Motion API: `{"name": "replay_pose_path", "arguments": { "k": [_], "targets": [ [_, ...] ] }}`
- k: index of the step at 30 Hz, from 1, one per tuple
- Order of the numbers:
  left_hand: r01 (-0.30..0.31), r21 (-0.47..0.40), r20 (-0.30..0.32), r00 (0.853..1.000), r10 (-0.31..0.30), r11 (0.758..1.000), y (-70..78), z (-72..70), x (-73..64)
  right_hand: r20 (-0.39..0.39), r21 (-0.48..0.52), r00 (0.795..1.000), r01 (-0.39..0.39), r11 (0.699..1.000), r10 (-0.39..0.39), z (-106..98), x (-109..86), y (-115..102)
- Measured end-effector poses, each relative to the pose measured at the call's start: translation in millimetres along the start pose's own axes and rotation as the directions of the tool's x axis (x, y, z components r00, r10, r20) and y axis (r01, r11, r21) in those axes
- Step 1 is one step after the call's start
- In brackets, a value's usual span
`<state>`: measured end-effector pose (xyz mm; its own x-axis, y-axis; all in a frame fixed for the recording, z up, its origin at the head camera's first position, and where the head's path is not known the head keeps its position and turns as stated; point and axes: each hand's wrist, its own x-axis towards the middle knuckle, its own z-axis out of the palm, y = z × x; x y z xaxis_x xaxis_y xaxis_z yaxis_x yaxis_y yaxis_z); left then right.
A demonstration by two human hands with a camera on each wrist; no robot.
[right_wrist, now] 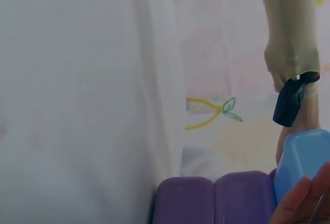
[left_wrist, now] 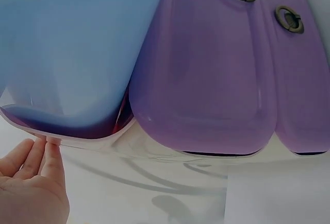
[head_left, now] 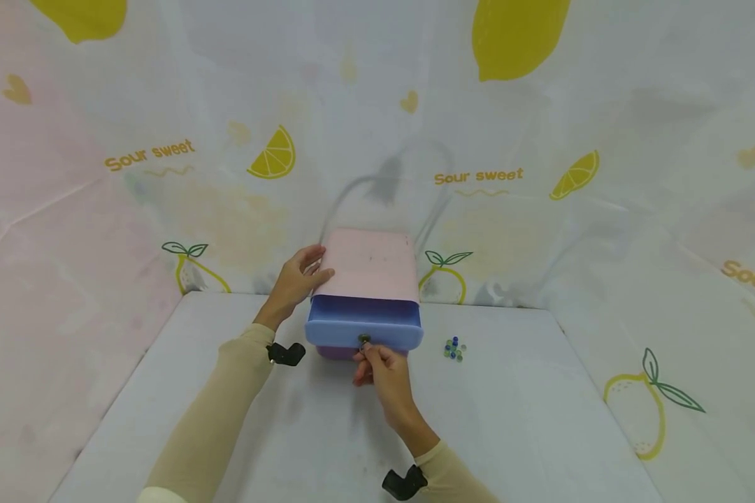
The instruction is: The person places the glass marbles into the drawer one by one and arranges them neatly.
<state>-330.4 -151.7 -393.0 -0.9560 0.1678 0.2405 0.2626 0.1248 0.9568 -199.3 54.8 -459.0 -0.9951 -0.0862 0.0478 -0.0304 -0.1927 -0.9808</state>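
A small pink drawer cabinet (head_left: 371, 262) stands at the back of the white table. Its blue top drawer (head_left: 390, 337) is pulled partly out. Below it are two purple drawers (left_wrist: 203, 74), both closed, with bronze ring pulls (left_wrist: 290, 19). My right hand (head_left: 390, 381) pinches the ring pull (head_left: 364, 339) on the front of the blue drawer. At the cabinet's left side, my left hand (head_left: 294, 285) rests against the pink shell, with its fingers (left_wrist: 53, 165) fairly straight. The right wrist view shows only part of the right fingers, beside the blue drawer.
Several green and blue glass marbles (head_left: 455, 348) lie on the table (head_left: 509, 398) to the right of the cabinet. Behind the table hangs a white cloth (head_left: 365, 105) printed with lemons. Black wrist devices (head_left: 286, 354) sit on both sleeves.
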Motion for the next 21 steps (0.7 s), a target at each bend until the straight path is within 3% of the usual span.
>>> {"name": "replay_pose_path", "arguments": {
  "k": [4,16,21],
  "targets": [
    [-0.013,0.011,-0.017,1.000,0.013,1.000,-16.1,-0.9,7.0,0.004,-0.002,1.000,-0.005,1.000,0.005,0.0,-5.0,0.6],
    [-0.029,0.051,-0.042,0.999,0.031,0.998,-14.9,1.7,5.9,0.019,-0.034,1.000,-0.009,0.999,0.009,0.6,-30.2,7.9],
    [-0.019,0.078,-0.032,0.999,0.022,0.997,-16.4,0.3,4.4,0.020,-0.020,0.999,-0.044,0.999,0.045,2.6,-39.6,7.1]
  ]
}}
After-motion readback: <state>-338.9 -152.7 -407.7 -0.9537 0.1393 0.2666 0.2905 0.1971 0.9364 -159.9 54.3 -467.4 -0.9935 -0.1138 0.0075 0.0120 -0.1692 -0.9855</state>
